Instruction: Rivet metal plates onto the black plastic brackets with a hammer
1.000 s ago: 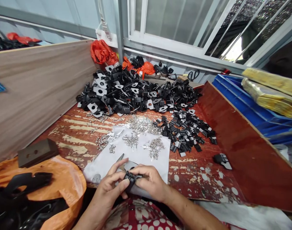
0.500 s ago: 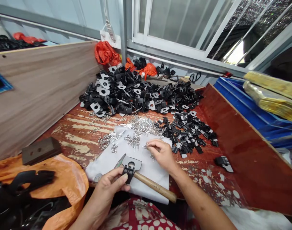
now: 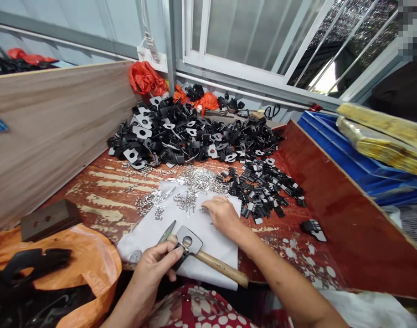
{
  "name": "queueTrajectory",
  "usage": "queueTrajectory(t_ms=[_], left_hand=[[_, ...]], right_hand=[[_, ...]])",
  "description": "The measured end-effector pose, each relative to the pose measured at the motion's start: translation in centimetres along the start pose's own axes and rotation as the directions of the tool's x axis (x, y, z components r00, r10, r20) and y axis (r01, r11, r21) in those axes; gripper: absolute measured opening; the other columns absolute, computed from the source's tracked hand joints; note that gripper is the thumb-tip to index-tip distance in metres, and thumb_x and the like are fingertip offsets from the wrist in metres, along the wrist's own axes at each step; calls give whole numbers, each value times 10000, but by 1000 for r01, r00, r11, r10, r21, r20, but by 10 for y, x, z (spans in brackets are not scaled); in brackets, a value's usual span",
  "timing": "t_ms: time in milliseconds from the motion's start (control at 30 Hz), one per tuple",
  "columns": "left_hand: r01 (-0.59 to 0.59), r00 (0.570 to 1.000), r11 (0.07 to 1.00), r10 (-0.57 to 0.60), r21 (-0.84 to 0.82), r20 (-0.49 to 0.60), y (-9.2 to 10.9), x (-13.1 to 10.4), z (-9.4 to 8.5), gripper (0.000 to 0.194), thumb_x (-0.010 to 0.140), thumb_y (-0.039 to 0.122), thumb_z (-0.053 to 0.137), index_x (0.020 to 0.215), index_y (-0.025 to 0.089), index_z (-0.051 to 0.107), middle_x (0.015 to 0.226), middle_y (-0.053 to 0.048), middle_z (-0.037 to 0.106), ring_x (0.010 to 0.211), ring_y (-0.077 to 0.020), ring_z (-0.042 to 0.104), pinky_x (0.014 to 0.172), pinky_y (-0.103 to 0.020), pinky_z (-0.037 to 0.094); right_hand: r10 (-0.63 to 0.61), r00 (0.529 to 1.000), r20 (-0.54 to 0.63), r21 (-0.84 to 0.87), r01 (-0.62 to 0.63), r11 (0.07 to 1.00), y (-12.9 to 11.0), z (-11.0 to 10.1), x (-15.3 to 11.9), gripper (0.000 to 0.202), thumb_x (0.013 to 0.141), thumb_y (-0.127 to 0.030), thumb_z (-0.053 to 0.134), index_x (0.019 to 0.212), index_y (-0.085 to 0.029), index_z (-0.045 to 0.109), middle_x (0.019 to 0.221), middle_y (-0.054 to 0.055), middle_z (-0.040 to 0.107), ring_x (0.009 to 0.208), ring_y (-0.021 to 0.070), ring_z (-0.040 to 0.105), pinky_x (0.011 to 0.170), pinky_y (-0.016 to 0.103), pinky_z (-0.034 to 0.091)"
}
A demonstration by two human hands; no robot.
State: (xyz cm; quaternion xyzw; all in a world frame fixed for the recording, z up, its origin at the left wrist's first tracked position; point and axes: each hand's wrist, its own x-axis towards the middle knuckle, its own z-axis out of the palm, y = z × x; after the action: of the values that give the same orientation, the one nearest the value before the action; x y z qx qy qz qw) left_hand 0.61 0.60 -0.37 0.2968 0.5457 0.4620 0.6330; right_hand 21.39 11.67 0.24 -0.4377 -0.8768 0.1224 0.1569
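My left hand [image 3: 158, 262] is closed on a black part with a grey holed plate [image 3: 191, 240], near the front of a white cloth [image 3: 146, 234]. Beside its fingers lies a pointed blade with a green mark [image 3: 167, 231]. A hammer's wooden handle [image 3: 223, 268] runs to the right below the plate; its head is hidden. My right hand [image 3: 222, 216] is over the cloth with its fingers pressed together at small metal pins [image 3: 204, 209]; what they hold is too small to make out. More pins [image 3: 187, 200] are heaped just to its left.
Black parts with grey plates [image 3: 167, 132] are piled at the back, smaller black clips [image 3: 263, 187] at the right. A brown block [image 3: 51, 219] and an orange bag [image 3: 102, 259] of black parts are at the left. Wooden boards [image 3: 352, 205] wall the table; a blue crate [image 3: 358, 159] stands beyond.
The black part in my left hand has been tilted, its plate turned more toward the camera. My right hand's back has rolled over the fingertips. The whole view has shifted slightly.
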Motion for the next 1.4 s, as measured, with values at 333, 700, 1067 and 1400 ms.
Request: queueTrajectory(t_ms=[333,700,1067,1400], left_hand=[[52,999,969,-49,-240,18,9,1,-10,317,633,368,873,605,161,635,620,43,465,521,-86,333,404,-177,415],[14,999,901,-1,-433,32,9,7,0,317,692,423,876,696,138,738,690,-21,600,580,-124,447,369,-182,428],[-33,999,868,33,-495,-9,2,3,1,268,695,367,898,773,155,755,733,-11,633,617,-132,529,459,-217,503],[-85,996,858,64,-506,-59,0,-5,6,264,732,351,883,759,149,714,711,15,612,586,-107,517,506,-215,519]], right_hand=[[-99,993,70,-79,105,991,27,1,41,221,780,44,547,808,-150,649,822,98,671,867,229,568,935,369,409],[57,959,-279,598,127,791,-78,-10,-30,95,898,-219,720,810,-251,702,865,-33,764,840,156,689,1161,467,295],[-329,827,-455,-56,343,938,-103,-1,-30,225,959,-74,472,876,-195,643,822,6,734,820,166,651,1213,524,216],[-264,872,-413,-112,240,964,-112,-6,-30,239,967,-85,446,807,-201,581,687,-2,621,706,160,575,1204,501,288]])
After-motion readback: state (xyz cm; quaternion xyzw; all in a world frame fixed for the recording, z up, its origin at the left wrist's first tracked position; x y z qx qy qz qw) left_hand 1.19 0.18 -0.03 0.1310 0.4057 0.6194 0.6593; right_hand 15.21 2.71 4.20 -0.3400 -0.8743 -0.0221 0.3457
